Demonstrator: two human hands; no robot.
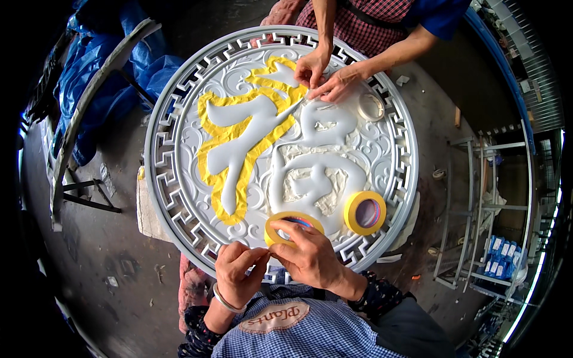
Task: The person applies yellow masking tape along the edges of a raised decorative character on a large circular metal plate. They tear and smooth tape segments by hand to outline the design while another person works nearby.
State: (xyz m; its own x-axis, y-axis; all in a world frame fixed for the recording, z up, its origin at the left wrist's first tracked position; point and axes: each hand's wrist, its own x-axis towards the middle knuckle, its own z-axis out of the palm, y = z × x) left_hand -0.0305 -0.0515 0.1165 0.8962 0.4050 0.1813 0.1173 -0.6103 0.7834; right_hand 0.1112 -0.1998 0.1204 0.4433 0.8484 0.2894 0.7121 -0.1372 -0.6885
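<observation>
A round grey carved panel (188,134) with a fretwork rim lies before me. Yellow masking tape (206,164) follows the outline of its raised left-hand shape; pale, crinkled tape (331,179) surrounds parts of the raised right-hand shape. My right hand (313,253) grips a yellow tape roll (271,231) over the panel's near edge. Just left of it, my left hand (239,271) has its fingertips pinched together by my right thumb. What lies between them is too small to make out. Another yellow tape roll (351,215) rests on the panel, right of my right hand.
Across the panel, another person's hands (325,80) work at the upper end of the raised shapes. A pale tape roll (362,110) lies beside them. Blue sheeting (98,89) and a curved piece (74,122) are at left. A metal rack (471,209) stands at right.
</observation>
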